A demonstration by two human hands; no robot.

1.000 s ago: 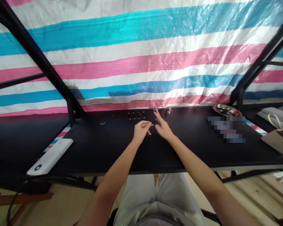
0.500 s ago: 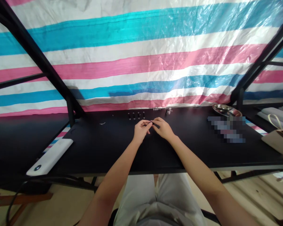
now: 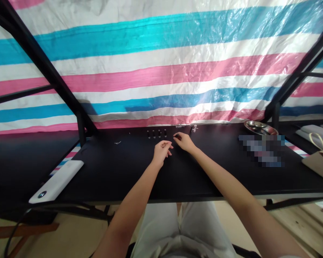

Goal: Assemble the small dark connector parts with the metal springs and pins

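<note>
My right hand (image 3: pixel 185 142) reaches toward the back of the black table (image 3: pixel 123 172) and pinches a small dark piece (image 3: pixel 177 136) between thumb and fingertips. That piece sits just right of a row of several small black upright pieces (image 3: pixel 156 133). My left hand (image 3: pixel 161 150) rests close beside it, fingers curled in a loose pinch; I cannot make out anything in them. A few small silvery parts (image 3: pixel 179 126) and a white-tagged bit (image 3: pixel 193 127) lie along the back edge.
A white power bank (image 3: pixel 56 181) lies at the table's front left corner. A metal dish (image 3: pixel 258 127) stands at the back right, a paper bag (image 3: pixel 319 159) farther right. Black frame posts (image 3: pixel 80 132) rise at both sides before a striped tarp (image 3: pixel 161 68).
My hands, joined over a small piece half a second ago, have parted. The right hand has moved back toward the row with the dark piece; the left stays put.
</note>
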